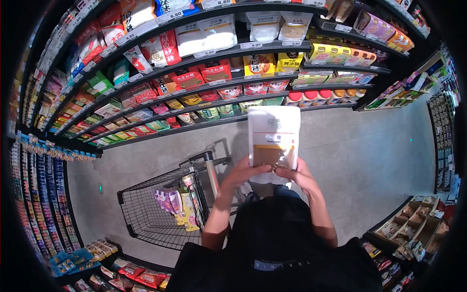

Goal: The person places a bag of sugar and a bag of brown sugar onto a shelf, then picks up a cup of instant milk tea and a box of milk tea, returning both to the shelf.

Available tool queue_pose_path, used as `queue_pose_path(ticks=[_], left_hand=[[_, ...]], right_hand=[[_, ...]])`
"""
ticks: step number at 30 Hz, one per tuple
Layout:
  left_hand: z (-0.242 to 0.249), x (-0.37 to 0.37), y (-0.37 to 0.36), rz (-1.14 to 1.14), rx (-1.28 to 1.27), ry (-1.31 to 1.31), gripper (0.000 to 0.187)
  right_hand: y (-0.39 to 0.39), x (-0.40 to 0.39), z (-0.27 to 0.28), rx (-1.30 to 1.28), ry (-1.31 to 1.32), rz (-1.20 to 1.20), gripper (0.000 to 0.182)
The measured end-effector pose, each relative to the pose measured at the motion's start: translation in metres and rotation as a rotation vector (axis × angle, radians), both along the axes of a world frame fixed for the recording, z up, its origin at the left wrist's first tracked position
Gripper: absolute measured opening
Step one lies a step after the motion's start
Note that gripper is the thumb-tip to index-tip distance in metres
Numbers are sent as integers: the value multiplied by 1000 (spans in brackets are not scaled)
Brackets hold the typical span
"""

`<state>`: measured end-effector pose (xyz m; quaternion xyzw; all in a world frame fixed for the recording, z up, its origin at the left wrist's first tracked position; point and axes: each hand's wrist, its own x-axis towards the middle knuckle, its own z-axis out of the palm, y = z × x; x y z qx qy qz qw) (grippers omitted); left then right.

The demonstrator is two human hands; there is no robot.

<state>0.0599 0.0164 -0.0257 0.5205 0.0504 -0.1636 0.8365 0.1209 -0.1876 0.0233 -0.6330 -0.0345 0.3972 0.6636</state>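
A white pouch of brown sugar [274,131] is held upright in front of my chest, its printed face toward me. Through a clear window low on the pouch, brown contents show. My left hand [246,171] grips the lower left corner, thumb across the front. On the lower right corner, my right hand [296,174] grips in the same way, and the two thumbs nearly meet. The fingers behind the pouch are hidden.
A wire shopping cart [160,214] stands at my left, holding a purple package [168,200] and a yellow package [188,211]. Curved shelves of bagged goods [214,73] stretch ahead. Wooden bins [411,221] are at the lower right, and packed racks [41,194] line the left.
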Motion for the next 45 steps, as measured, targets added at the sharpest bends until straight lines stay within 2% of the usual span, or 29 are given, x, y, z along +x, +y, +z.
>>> queue_pose_path(ticks=[5, 9, 10, 13, 17, 19, 25, 27, 29, 30, 32, 34, 39, 42, 45], left_hand=[[-29, 11, -6, 131, 54, 147, 54], [-66, 5, -14, 131, 112, 119, 57], [-57, 2, -14, 143, 92, 120, 57], [-62, -9, -14, 157, 294, 59, 56], [-64, -25, -2, 146, 370, 67, 55], [-65, -34, 1, 207, 593, 33, 58], [-35, -59, 17, 250, 871, 145, 55], [-37, -65, 17, 245, 899, 153, 54], [-25, -64, 20, 148, 885, 358, 55], [-28, -66, 20, 144, 884, 367, 55], [-33, -71, 18, 184, 950, 272, 56], [-27, -71, 16, 133, 990, 318, 56], [-25, -65, 15, 89, 1084, 325, 58], [-22, -59, 12, -27, 1249, 326, 62], [-32, -65, 7, -23, 1315, 267, 63]], right_hand=[[-2, -3, -25, -40, 57, -122, 62], [0, -5, -39, -126, 75, -130, 63], [0, -8, -42, -144, 80, -133, 63], [3, -10, -46, -142, 48, -134, 61], [5, -18, -63, -99, 105, -50, 58], [13, -21, -74, -83, 102, -36, 58], [38, -27, -94, 6, 190, 102, 56], [38, -33, -101, 2, 208, 126, 57], [38, -36, -105, 14, 130, 165, 56], [37, -38, -108, 17, 110, 181, 53], [36, -40, -114, -19, 170, 163, 50], [35, -45, -116, -62, 245, 143, 47], [29, -44, -133, -1, 210, 146, 45], [25, -39, -148, 46, 152, 177, 47], [21, -33, -155, 40, 236, 186, 48]])
